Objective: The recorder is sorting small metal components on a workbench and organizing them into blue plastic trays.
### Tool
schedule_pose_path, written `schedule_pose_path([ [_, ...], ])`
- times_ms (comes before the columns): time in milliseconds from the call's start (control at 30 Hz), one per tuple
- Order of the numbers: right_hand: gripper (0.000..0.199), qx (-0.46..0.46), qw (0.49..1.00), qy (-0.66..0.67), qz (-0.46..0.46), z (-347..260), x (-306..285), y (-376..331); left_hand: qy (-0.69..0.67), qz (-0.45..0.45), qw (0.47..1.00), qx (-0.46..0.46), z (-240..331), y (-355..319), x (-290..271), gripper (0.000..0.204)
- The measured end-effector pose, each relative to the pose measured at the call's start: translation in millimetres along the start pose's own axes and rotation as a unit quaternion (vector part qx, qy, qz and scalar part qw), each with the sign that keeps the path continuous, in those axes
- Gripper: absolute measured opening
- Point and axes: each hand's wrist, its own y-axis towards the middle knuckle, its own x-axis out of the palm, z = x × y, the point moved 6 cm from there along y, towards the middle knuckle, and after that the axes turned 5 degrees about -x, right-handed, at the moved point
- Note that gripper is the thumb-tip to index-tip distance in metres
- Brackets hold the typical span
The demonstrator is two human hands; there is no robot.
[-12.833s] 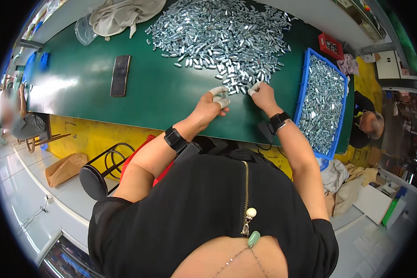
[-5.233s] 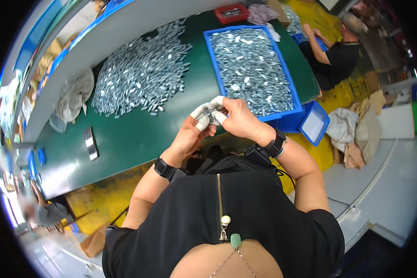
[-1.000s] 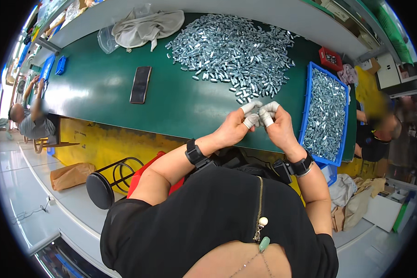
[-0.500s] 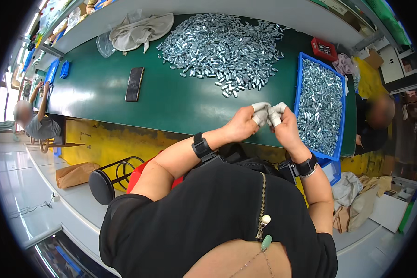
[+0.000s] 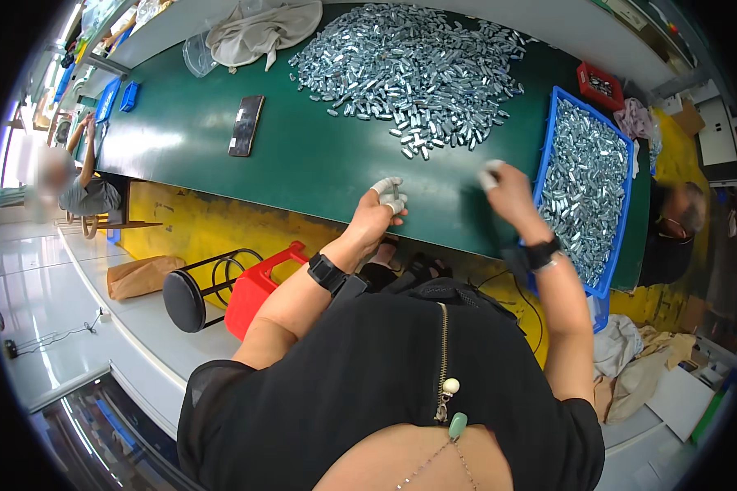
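table point(image 5: 303, 155) green, pieces point(image 5: 409, 69) silver, tray point(image 5: 546, 147) blue, box point(image 5: 602, 100) red, finger covers point(image 5: 395, 204) white, top point(image 5: 368, 385) plain black, floor point(image 5: 180, 221) yellow with dark scuffs.

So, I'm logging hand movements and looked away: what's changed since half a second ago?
The hands have parted: the left hand has drawn away leftward, while the right hand, blurred, is just left of the blue tray. Whether either holds a piece is unclear. The phone, metal pile and tray stayed put.
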Motion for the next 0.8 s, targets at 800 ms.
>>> schedule_pose_path([
  [800,0.024,0.029,0.994,-0.098,-0.046,-26,116,47,-0.005,-0.123,0.992,-0.025,22,21,-28,0.039],
])
